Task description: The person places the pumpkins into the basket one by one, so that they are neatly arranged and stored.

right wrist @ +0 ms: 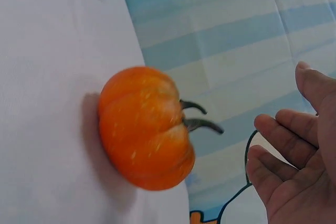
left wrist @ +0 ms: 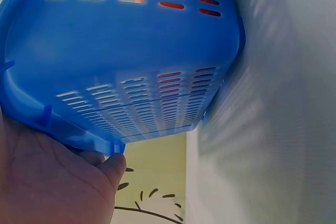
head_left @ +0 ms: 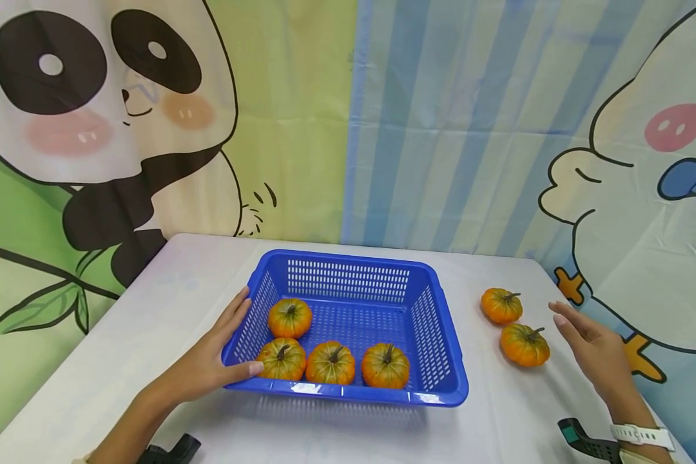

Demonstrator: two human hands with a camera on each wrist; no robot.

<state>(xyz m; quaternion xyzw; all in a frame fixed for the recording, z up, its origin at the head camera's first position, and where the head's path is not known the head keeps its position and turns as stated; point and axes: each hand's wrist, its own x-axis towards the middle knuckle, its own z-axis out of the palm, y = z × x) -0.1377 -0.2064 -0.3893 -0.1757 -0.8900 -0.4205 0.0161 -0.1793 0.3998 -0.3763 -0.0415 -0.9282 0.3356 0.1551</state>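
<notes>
A blue plastic basket [head_left: 348, 392] stands on the white table, holding several small orange pumpkins: one pumpkin [head_left: 290, 318] at the back left, others, like this pumpkin [head_left: 385, 366], along the front wall. My left hand [head_left: 211, 361] holds the basket's front-left corner, thumb over the front rim and fingers along the left rim. In the left wrist view the fingers [left wrist: 113, 169] meet the rim from outside. To the right, two more pumpkins lie on the table, a rear pumpkin [head_left: 501, 305] and a front pumpkin [head_left: 524, 345]. My right hand [head_left: 600, 351] hovers beside them, fingers extended, holding nothing.
The white table [head_left: 209, 283] ends at a patterned curtain [head_left: 441, 129] behind and at the right. Dark wrist devices show on both wrists, one device [head_left: 586, 441] by a white watch band [head_left: 642, 436].
</notes>
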